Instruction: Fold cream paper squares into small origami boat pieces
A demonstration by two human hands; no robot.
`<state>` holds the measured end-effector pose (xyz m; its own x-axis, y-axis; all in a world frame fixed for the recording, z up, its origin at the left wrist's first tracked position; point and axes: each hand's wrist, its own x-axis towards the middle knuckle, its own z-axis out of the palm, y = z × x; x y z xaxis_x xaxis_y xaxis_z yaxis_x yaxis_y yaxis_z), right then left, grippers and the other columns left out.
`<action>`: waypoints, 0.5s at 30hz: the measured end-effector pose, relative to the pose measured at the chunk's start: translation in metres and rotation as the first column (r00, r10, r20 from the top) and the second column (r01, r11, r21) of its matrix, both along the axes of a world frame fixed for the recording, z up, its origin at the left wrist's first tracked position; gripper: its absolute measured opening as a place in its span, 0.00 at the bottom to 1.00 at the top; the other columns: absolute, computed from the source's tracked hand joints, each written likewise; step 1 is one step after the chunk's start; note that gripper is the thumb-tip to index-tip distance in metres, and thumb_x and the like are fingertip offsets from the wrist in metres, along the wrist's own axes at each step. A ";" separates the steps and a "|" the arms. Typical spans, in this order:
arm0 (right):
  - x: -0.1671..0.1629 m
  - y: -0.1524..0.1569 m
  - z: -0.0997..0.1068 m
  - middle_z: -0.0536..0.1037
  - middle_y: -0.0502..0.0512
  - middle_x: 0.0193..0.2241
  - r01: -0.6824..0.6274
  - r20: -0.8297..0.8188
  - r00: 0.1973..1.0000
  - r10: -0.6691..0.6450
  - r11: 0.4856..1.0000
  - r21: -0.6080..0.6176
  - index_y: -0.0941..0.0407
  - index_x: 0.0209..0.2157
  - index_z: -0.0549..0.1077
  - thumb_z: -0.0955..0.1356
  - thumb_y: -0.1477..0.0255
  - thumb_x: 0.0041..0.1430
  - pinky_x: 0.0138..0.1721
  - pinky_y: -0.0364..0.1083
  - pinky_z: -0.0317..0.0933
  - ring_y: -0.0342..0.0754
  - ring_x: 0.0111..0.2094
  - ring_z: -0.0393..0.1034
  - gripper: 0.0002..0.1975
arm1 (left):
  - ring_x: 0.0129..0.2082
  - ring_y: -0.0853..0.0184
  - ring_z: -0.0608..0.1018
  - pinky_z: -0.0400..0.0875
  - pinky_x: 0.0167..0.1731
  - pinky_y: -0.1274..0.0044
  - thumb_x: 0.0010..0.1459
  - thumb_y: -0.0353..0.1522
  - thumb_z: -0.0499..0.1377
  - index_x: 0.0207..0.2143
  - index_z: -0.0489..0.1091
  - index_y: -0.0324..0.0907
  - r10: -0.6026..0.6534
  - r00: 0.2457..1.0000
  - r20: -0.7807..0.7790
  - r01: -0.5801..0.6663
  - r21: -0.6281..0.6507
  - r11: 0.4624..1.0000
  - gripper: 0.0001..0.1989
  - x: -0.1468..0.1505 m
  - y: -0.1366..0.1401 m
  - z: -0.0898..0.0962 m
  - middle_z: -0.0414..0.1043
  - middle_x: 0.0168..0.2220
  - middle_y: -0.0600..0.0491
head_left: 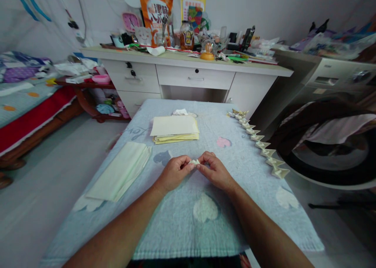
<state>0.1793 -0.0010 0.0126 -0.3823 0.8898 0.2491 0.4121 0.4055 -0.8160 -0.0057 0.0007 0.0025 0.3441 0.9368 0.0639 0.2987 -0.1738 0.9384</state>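
A: Which step do you seem to have in hand?
B: Shaping a fold, I'd judge. Your left hand (175, 172) and right hand (216, 170) meet, thumbs and fingers pinched on either end of a small folded paper piece (194, 162) at the clock's centre, above the cloth (176, 232).
A: What does your next move call for?
B: Probably a light, even pinch: a piece that small could crumple if you squeeze or pull hard. Your fingers hide most of its folds, so I can't tell how finished it is.
A: And what materials lie around you?
B: At eleven, your stack of paper (174, 125), flat, cream over yellow. At nine, pale green sheets (117, 174), long, slanted and smooth. From about half past one round to three, a row of folded pieces (267, 153), pointed and crisp-edged. Your cloth looks soft and woven, with a pale heart (205, 208) at six.
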 end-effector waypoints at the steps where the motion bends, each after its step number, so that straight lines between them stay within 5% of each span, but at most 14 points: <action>1: 0.000 0.000 0.000 0.70 0.51 0.29 -0.003 0.006 1.000 0.003 1.000 0.006 0.55 0.30 0.71 0.65 0.61 0.61 0.41 0.47 0.53 0.46 0.36 0.63 0.13 | 0.22 0.73 0.61 0.53 0.23 0.80 0.57 0.41 0.55 0.24 0.64 0.39 0.001 1.000 -0.005 -0.001 0.005 1.000 0.15 0.000 0.000 0.000 0.57 0.21 0.60; 10: 0.000 0.002 -0.002 0.69 0.51 0.29 0.010 0.098 0.995 -0.014 0.999 0.045 0.56 0.29 0.69 0.65 0.68 0.61 0.40 0.47 0.52 0.47 0.35 0.62 0.08 | 0.22 0.73 0.61 0.54 0.23 0.80 0.59 0.41 0.55 0.25 0.65 0.40 0.009 0.999 -0.041 -0.007 0.045 0.999 0.15 0.001 -0.002 0.000 0.58 0.21 0.60; 15: 0.001 0.001 -0.006 0.70 0.52 0.33 0.047 0.202 0.978 -0.056 0.998 0.045 0.55 0.34 0.72 0.67 0.70 0.57 0.42 0.48 0.52 0.49 0.39 0.61 0.03 | 0.26 0.70 0.68 0.59 0.28 0.78 0.60 0.38 0.54 0.30 0.70 0.41 0.026 0.981 -0.194 0.010 0.179 0.984 0.11 0.001 -0.002 0.001 0.67 0.25 0.56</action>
<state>0.1806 0.0003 0.0062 -0.3825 0.9006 0.2064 0.5890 0.4098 -0.6966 -0.0051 -0.0012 0.0038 0.3590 0.9190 0.1628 0.4749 -0.3300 0.8158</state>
